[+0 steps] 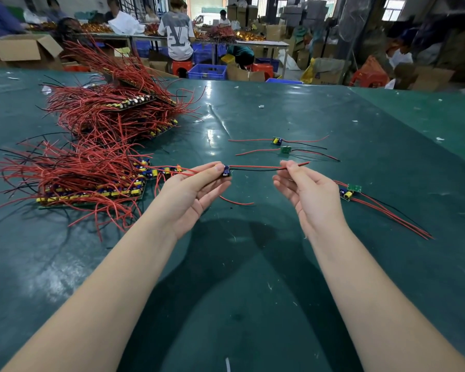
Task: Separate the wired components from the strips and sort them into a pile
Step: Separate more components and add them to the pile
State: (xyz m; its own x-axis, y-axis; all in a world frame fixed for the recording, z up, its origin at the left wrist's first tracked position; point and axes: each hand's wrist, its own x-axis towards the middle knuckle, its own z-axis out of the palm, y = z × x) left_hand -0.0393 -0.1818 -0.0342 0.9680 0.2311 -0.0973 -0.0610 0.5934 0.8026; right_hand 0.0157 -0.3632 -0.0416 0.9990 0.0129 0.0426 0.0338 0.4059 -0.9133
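Note:
My left hand [191, 191] pinches a small wired component [226, 171] between thumb and fingers above the green table [226, 277]. Its red and black wires [255, 167] stretch right to my right hand [304, 194], which pinches them near their ends. Strips of components with yellow and blue parts and long red wires [91, 181] lie in a heap at my left, with a bigger stack [113, 114] behind it. Separated components lie loose on the table: two ahead [277, 141] [286, 149] and two together by my right hand [350, 191].
A loose red wire piece [236, 202] lies under my hands. Beyond the table's far edge stand cardboard boxes [19, 49], blue crates [207, 71], red stools and other work tables where several people sit or stand.

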